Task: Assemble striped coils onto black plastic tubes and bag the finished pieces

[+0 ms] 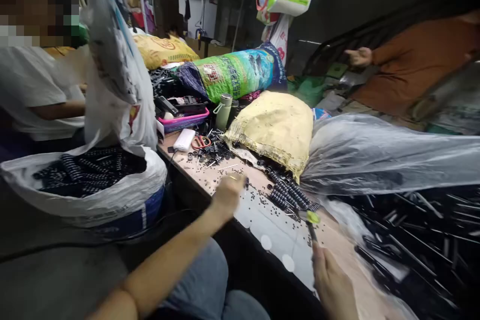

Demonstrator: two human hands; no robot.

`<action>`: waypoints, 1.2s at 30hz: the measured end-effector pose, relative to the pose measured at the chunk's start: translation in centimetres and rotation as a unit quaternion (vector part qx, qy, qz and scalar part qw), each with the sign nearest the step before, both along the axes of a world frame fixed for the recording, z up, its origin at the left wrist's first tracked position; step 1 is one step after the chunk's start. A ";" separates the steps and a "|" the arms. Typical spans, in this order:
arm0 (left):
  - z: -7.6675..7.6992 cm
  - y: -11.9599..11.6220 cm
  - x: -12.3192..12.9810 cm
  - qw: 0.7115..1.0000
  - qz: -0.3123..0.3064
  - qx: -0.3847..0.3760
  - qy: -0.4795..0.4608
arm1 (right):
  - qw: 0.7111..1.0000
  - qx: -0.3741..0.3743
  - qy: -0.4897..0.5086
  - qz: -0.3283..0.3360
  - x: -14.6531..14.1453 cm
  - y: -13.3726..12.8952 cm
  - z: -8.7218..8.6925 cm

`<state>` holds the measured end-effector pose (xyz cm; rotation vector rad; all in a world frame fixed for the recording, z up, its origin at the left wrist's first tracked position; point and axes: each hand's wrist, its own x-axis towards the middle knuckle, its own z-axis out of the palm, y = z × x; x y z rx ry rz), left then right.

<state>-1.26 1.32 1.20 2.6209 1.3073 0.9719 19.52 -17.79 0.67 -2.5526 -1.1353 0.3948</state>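
Note:
My left hand (228, 196) is closed and smeared by motion over the work table. At its fingertips is a small black part (246, 183), which it seems to pinch. My right hand (332, 275), lower right, is wrapped round a dark stick-like tool (312, 232); a yellow-green piece (312, 217) shows at its far end. Just beyond that end lies a heap of black ribbed strips (287, 192), partly under a pale yellow sack (275, 125). Tiny black bits (258, 207) are scattered on the table's white sheet (262, 230).
Red-handled scissors (201, 142), a white power bank (184, 140) and a green flask (224, 111) stand beyond. A white bag (150, 175) of black strips is at left. Black rods (423, 240) fill the right. One person (37, 85) sits left; another (420, 60) is far right.

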 end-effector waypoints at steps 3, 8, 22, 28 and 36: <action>3.6 3.9 -10.8 0.975 0.220 0.030 -0.028 | 1.000 -0.028 0.001 -0.014 2.7 -1.5 -1.8; 4.4 6.7 -13.2 0.955 0.292 0.047 -0.022 | 0.988 -0.111 -0.098 -0.038 5.2 -3.3 -3.1; -2.4 11.4 15.8 0.977 -0.044 -0.179 0.104 | 0.956 0.006 -0.291 -0.043 7.5 -6.7 -7.6; -2.8 11.1 16.1 0.980 -0.058 -0.154 0.113 | 0.968 0.033 -0.238 -0.072 10.3 -4.5 -4.7; -6.3 2.1 8.6 0.977 -0.190 -0.094 0.027 | 0.958 -0.012 -0.248 -0.145 21.1 3.2 -0.8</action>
